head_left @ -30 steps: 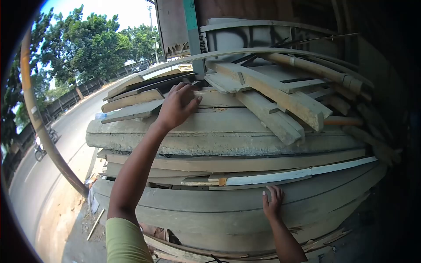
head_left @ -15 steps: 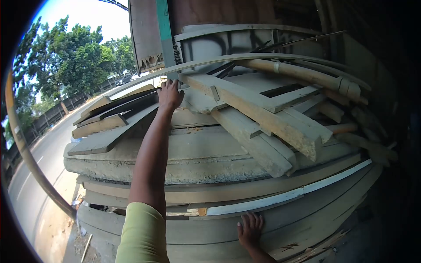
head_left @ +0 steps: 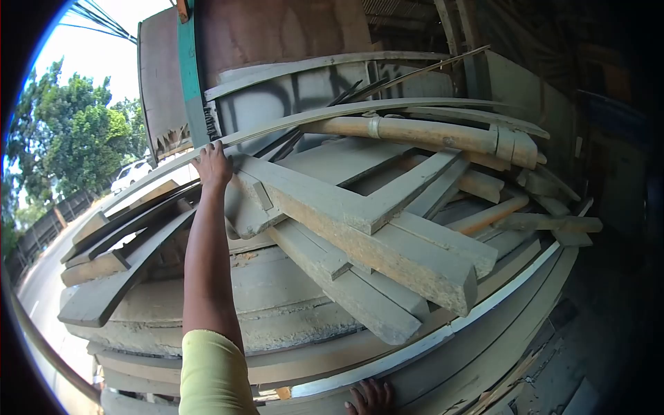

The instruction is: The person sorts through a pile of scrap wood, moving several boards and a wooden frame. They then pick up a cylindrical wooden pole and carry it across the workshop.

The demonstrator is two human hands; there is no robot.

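My left hand (head_left: 213,164), at the end of an outstretched arm in a yellow sleeve, has its fingers curled over a long thin wooden strip (head_left: 277,126). This strip arches across the top of a pile of old timber. Close by its wrist lies the end of a thick dusty beam (head_left: 346,235), joined to other pieces in a frame. Low at the bottom edge, my right hand (head_left: 370,398) rests with fingers spread on the face of stacked boards, just below a white-painted strip (head_left: 373,362). Its palm is partly out of view.
A bamboo pole (head_left: 443,133) lies across the back of the pile. Loose dark planks (head_left: 138,235) jut out at left, toward the road. Behind stand a green post (head_left: 189,62) and a panel with black lettering (head_left: 263,104). Another pole (head_left: 52,356) leans at lower left.
The view has shifted up and to the right, so the pile sits lower and further left. My left hand stays at the long strip; my right hand stays on the boards, now nearer the bottom edge.
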